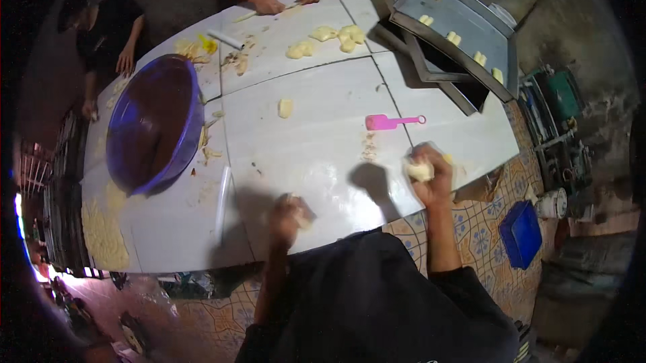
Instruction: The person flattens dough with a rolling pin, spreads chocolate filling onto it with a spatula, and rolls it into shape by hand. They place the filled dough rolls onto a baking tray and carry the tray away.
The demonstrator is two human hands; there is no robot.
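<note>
My right hand is raised above the table's right front edge, its fingers closed round a pale lump of dough. Low over the near edge, my left hand is smeared by motion; a pale patch shows beside its fingers, too blurred to name. A single small dough piece lies on the white tiled table ahead of both hands. The pink plastic scraper rests beyond my right hand, with brown crumbs just below it.
Several dough lumps sit farther back. Stacked metal trays, the top one bearing dough pieces, stand at the far right. A purple basin of brown filling and a rolled-out dough sheet are left. Two people work at the far edges.
</note>
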